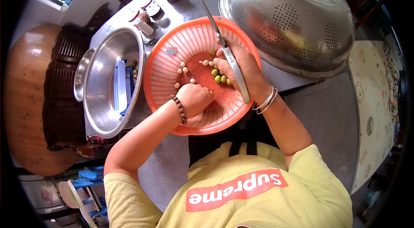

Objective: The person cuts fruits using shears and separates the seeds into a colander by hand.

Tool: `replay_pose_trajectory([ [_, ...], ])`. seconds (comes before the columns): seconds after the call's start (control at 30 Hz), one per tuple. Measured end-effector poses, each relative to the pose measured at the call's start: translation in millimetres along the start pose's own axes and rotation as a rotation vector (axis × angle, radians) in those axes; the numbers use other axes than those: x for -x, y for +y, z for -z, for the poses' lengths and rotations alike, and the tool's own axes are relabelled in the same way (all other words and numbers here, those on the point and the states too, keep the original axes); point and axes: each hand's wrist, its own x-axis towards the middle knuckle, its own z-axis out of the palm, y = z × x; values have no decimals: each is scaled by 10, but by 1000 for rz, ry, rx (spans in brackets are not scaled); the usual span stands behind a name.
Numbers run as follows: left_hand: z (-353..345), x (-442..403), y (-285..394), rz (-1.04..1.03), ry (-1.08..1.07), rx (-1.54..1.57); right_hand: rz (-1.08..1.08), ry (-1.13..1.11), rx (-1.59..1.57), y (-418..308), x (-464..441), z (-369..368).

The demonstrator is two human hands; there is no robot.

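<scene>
Two bare hands are working inside one round orange plastic basket [161,62], which is standing on a grey table [189,8]. The right hand [240,65] is gripping one knife [236,70], its long silvery handle lying along the hand and its narrow dark blade pointing up toward the far rim. The left hand [195,100] is resting low in the basket, its fingers curling under the knuckles; I cannot tell whether they are gripping anything.

Five pale, smooth balls [185,70] are lying loosely just beyond the left hand, the closest one near its knuckles. About three more are sitting near the right fingertips. At least six green and yellowish fruits [217,79], round and glossy, are clustering just beside the right fingers, which are partly hiding them.

The basket's walls are showing fine slots. One beaded bracelet [179,109] is circling the left wrist; thin bangles [267,101] are circling the right. Two shiny steel bowls [97,111] are standing to the left, and one perforated metal dome [286,17] is resting beyond the right hand.
</scene>
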Motion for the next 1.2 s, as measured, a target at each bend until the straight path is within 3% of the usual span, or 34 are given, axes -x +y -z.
replay_pose_trajectory([
  [0.1, -25, -26, 24, -26, 9, -96, 45, -11, 77, -11, 3, 1],
  [0.33, 120, -200, 145, 18, -80, 254, -3, 28, -48, 28, -2, -24],
  [0.43, 36, -295, 157, -155, 190, 319, 47, 42, 45, 26, -7, -15],
  [0.67, 112, -292, 200, -92, 83, 302, 75, 46, 67, 68, -24, -5],
  [0.93, -12, -329, 174, -243, 316, 328, 178, 72, 119, 122, -62, -12],
  [1.03, 8, -348, 164, -107, 140, 220, 219, 82, 140, 83, -41, -13],
  [1.2, -57, -315, 59, -88, 214, 318, 188, 66, 117, 92, -56, -11],
])
